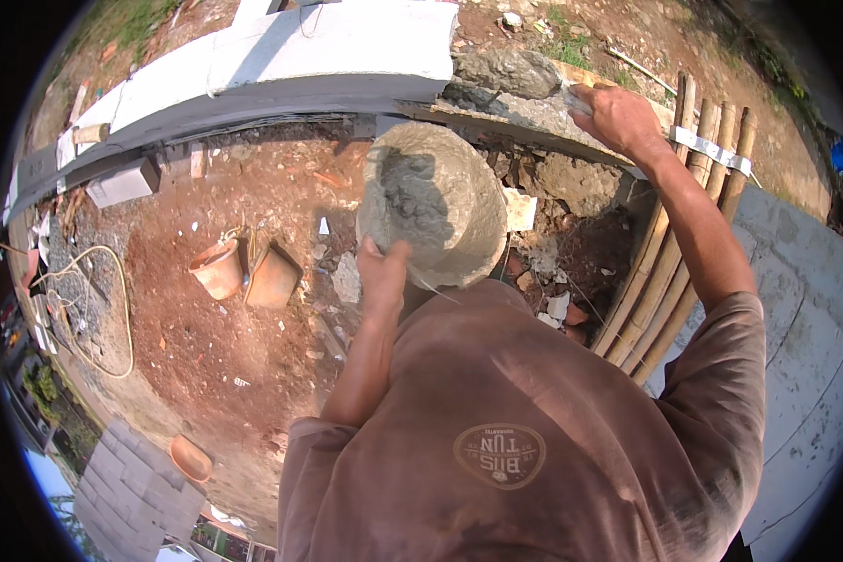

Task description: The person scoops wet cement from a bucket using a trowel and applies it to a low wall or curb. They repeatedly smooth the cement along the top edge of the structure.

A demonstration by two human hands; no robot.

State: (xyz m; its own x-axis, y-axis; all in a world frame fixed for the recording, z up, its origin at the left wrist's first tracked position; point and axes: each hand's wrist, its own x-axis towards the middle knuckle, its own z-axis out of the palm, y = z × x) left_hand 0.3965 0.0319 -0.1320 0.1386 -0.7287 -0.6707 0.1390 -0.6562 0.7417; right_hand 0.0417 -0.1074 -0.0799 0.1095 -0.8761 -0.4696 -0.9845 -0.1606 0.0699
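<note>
My left hand (384,273) grips the near rim of a round bucket (482,248) holding wet grey mortar (421,192), its rim and inside smeared with it. Forward and to the right, my right hand (620,120) is closed on what looks like a trowel (576,101); its handle is hidden in the fingers, and only a small pale grey part shows. That tool is beside a heap of wet mortar (510,73) on top of the low wall (534,110), just right of the white blocks (347,47).
Bamboo poles (670,244) tied with a white strip stand under my right forearm. Rubble (557,304) lies below the wall. Two buckets (218,270) and a hose (126,328) are on the red soil at left. A grey block (124,183) lies by the wall.
</note>
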